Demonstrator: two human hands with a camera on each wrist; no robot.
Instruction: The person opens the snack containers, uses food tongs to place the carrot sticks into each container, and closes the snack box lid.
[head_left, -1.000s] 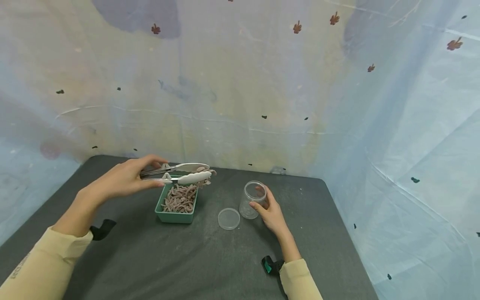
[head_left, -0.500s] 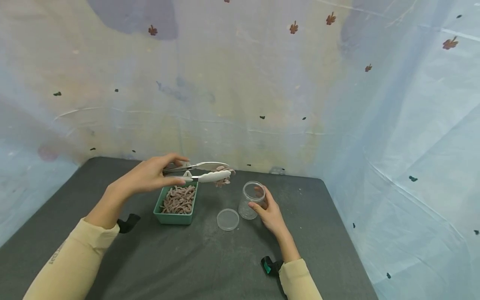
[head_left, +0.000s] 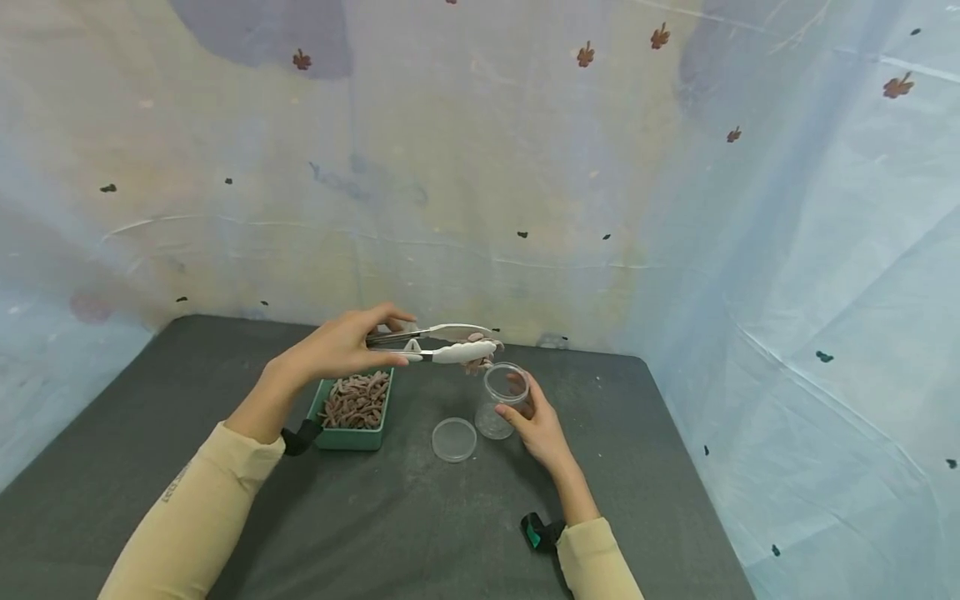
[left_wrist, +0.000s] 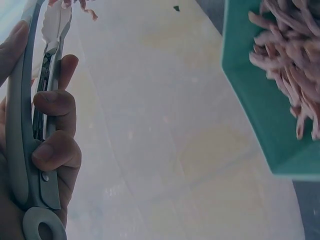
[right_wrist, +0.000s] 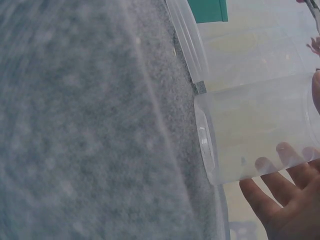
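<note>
The left hand [head_left: 341,343] is gripping metal tongs [head_left: 454,353], their long axis running crosswise, white scalloped tips pointing toward the right hand [head_left: 543,429] and pinching limp pinkish-brown strips [head_left: 477,365]. The right hand is clasping a clear, smooth, cylindrical jar [head_left: 491,423] upright. Between the hands, a round translucent lid [head_left: 453,440] is lying flat; below the left, a green rectangular box [head_left: 348,440] is holding more strips.

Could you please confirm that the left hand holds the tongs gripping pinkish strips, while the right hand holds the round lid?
Not quite: the right hand holds the clear jar, as the head view shows; the round lid lies on the table beside it. The left hand does hold the tongs gripping pinkish strips.
</note>
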